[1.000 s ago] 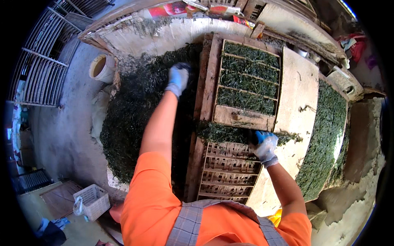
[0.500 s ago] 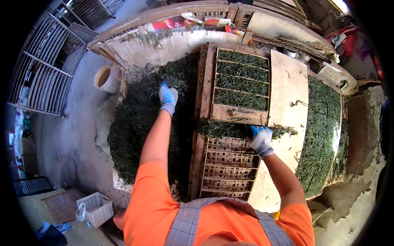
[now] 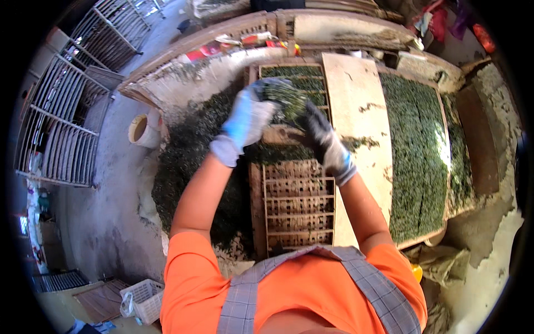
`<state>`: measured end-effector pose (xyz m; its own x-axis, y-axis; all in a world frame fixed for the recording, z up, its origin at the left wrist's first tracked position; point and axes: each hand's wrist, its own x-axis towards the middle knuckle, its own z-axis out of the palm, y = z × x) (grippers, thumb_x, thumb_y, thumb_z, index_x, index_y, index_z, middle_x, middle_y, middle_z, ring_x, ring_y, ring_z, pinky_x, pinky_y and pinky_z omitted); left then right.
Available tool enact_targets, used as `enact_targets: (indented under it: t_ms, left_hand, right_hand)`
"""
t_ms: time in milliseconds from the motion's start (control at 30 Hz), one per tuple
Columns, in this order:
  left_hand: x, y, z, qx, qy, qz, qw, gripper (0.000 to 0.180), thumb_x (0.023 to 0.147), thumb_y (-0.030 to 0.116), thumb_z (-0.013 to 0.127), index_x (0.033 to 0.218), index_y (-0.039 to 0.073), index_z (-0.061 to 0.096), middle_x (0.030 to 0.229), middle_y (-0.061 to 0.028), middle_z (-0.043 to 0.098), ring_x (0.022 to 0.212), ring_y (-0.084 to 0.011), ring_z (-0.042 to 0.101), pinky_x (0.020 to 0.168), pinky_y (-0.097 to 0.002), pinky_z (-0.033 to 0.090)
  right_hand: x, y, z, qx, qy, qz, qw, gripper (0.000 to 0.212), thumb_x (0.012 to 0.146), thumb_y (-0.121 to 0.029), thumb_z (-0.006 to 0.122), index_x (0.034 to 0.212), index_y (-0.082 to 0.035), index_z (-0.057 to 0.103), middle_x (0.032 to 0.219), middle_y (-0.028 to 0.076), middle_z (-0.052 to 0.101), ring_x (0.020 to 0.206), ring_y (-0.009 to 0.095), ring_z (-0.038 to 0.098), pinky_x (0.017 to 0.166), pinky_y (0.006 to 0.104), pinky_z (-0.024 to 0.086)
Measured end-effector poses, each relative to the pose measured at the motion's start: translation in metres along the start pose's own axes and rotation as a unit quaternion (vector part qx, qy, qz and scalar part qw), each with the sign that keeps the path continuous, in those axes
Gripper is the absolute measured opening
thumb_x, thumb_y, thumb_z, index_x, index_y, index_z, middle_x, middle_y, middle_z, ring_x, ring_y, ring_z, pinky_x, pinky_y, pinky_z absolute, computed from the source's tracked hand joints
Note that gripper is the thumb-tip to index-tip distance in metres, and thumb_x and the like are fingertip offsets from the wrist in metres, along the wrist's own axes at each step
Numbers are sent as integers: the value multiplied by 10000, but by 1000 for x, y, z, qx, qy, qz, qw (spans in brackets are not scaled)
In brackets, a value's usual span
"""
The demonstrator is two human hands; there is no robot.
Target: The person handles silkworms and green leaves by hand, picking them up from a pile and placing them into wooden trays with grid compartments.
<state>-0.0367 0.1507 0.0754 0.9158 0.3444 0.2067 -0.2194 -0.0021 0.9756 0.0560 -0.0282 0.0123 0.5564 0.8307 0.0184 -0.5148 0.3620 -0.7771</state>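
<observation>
My left hand [image 3: 247,117], in a grey and blue work glove, grips a clump of dark green shredded plant matter [image 3: 286,97]. At the clump's right side, my gloved right hand [image 3: 327,139] has its dark fingers closed on it; motion blurs the fingertips. Both hands are above a wooden frame [image 3: 334,192] divided by thin slats. Green shreds fill its far compartments, partly hidden by my hands and the clump. A wooden block [image 3: 278,134] lies across its middle, with loose shreds along the near side. Woven strips [image 3: 300,200] show through the near compartments.
A large heap of the green shreds [image 3: 189,161] lies left of the frame. On the right are a pale board [image 3: 359,111] with scattered scraps and a filled tray [image 3: 417,167]. A white bucket [image 3: 147,132], slatted racks [image 3: 61,125] and a plastic crate [image 3: 146,298] stand left.
My left hand has moved right from the heap to above the frame. My right hand has risen from beside the block to meet it at the clump. The view has shifted.
</observation>
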Motion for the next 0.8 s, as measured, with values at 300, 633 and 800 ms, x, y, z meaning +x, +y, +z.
enact_targets:
  t_ms: [300,633,800]
  left_hand:
    - [-74,-109,33,725,-200,-70,655,590,976,129,404,1533,236,243,1581,-119,231,1440,-323,237,1183,-403,245]
    - [-101,-140,33,699,-160,91,691,453,875,338,562,1262,106,602,1386,-86,519,1306,-260,456,1179,-452,228]
    - [-110,-141,19,596,-14,145,790,432,893,140,551,1322,91,570,1346,-119,553,1295,-303,464,1144,-472,301]
  right_hand:
    - [-38,-13,-109,-763,106,-111,628,212,790,-69,686,998,-107,701,1028,115,689,951,309,659,818,371,540]
    - [-68,49,-92,-863,-102,-88,488,647,755,-267,695,1362,-133,513,1414,101,504,1370,287,383,1168,465,221]
    - [-70,63,-82,-842,-12,-59,536,639,815,-262,619,1420,-143,451,1504,60,414,1428,253,305,1198,457,151]
